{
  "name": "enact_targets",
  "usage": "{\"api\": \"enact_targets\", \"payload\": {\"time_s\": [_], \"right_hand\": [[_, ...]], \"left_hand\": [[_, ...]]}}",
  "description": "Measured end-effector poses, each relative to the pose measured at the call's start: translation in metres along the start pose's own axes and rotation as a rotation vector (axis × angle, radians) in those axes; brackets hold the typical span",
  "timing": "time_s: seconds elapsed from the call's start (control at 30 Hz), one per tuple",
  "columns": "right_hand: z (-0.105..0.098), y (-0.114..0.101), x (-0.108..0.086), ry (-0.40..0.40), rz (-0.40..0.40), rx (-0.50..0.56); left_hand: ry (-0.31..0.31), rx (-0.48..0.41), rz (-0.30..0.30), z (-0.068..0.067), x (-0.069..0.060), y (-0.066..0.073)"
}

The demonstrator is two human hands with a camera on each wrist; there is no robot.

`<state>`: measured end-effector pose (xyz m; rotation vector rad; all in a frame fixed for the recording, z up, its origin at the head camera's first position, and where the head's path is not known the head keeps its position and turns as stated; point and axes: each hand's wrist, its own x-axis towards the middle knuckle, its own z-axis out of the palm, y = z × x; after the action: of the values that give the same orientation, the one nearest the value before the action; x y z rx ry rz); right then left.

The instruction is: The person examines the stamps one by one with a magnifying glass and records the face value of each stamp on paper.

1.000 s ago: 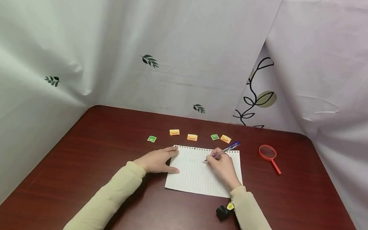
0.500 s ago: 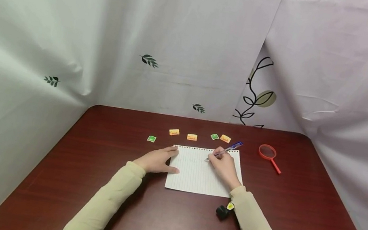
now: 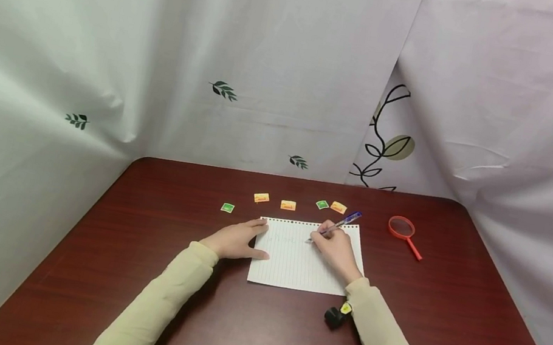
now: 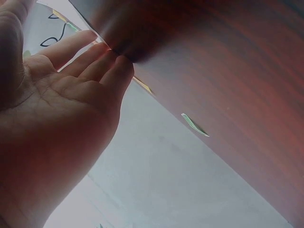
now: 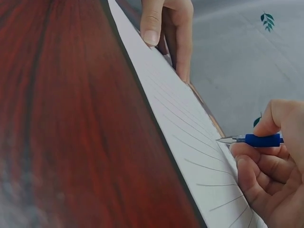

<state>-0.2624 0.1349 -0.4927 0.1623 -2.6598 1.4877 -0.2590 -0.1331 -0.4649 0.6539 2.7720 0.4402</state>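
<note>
A lined sheet of paper (image 3: 287, 267) with a row of punched holes along its far edge lies on the dark red table. My left hand (image 3: 236, 241) rests on the sheet's left edge, its fingers extended and the thumb spread apart. In the left wrist view the palm of that hand (image 4: 61, 109) faces the camera. My right hand (image 3: 337, 252) pinches a blue ballpoint pen (image 3: 348, 219) over the upper middle of the sheet. The right wrist view shows the pen's blue grip (image 5: 263, 140) between thumb and fingers, its tip at the paper. Faint marks show on the sheet.
Beyond the paper lie small orange cards (image 3: 288, 205) and green cards (image 3: 227, 208). A red magnifying glass (image 3: 402, 227) lies to the right. A black device (image 3: 334, 318) sits by the right sleeve. White patterned cloth (image 3: 274, 61) hangs behind the table (image 3: 247, 340).
The pen in my right hand shifted slightly right, then back left, in small strokes over the sheet. My left hand stays in place on the paper.
</note>
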Motion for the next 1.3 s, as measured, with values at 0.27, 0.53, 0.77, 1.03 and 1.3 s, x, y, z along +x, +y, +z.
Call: {"api": "enact_targets", "payload": {"time_s": [0.27, 0.53, 0.77, 1.03, 1.3], "right_hand": [[0.0006, 0.0012, 0.0006, 0.017, 0.007, -0.008], [0.0008, 0.0025, 0.0015, 0.017, 0.007, -0.005], [-0.0025, 0.0015, 0.0013, 0.051, 0.042, -0.018], [-0.0024, 0.0015, 0.0009, 0.028, 0.018, -0.02], [-0.0021, 0.0017, 0.0006, 0.048, 0.031, -0.022]], "left_hand": [[-0.001, -0.002, 0.0, 0.0001, -0.0001, -0.0004], [0.0, -0.003, 0.003, -0.0004, -0.0005, -0.0008], [-0.001, -0.013, 0.003, -0.0008, -0.0007, -0.0003], [0.002, -0.009, 0.001, -0.0021, -0.0018, 0.0004], [0.001, -0.027, 0.005, -0.0016, -0.0021, 0.0003]]}}
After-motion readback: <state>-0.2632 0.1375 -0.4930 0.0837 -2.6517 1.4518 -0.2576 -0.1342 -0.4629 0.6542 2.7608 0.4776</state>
